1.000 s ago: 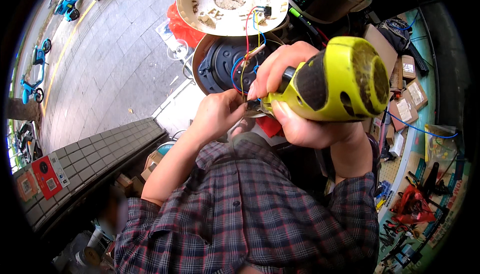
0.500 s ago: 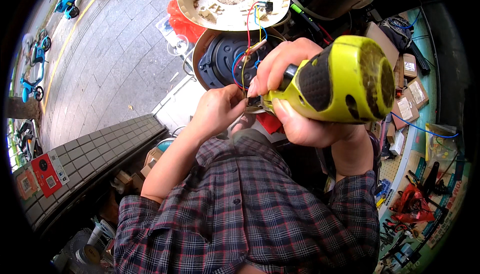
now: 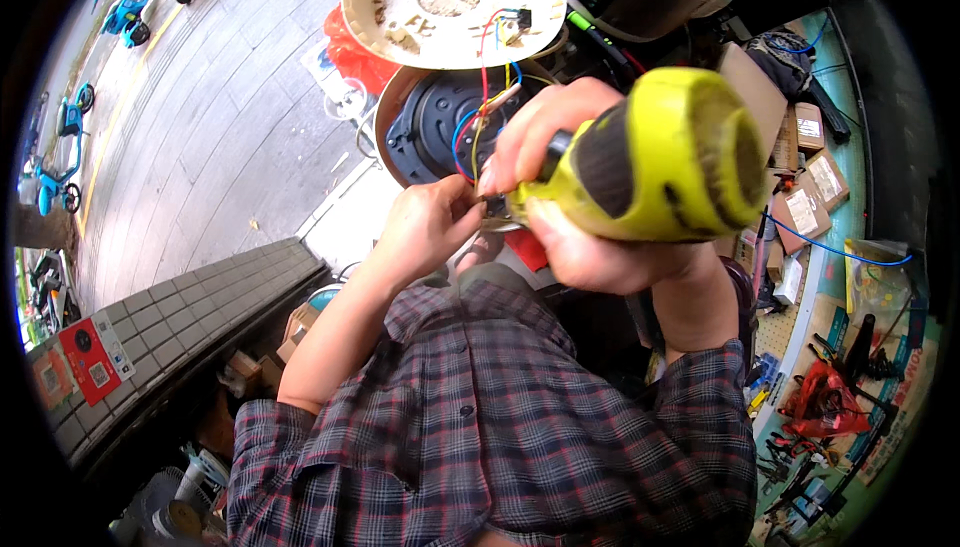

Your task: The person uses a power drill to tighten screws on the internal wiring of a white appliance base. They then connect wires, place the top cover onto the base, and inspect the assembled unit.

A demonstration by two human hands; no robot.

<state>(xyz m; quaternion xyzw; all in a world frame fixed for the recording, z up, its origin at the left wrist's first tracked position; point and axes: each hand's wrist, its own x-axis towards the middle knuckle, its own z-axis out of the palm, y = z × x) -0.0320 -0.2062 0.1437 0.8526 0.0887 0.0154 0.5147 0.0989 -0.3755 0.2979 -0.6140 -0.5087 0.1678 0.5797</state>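
Paved street behind; right hand (image 3: 590,237) still clenched on yellow drill (image 3: 660,157), now tilted up; left hand (image 3: 425,227) pinching its tip.

Power screwdriver (image 3: 655,157) right of left hand (image 3: 425,227); cooker base (image 3: 440,122) behind both.

Beside one yellow power screwdriver (image 3: 660,162), two hands are showing, one cream round cover (image 3: 455,2), and two blue scooters behind it.
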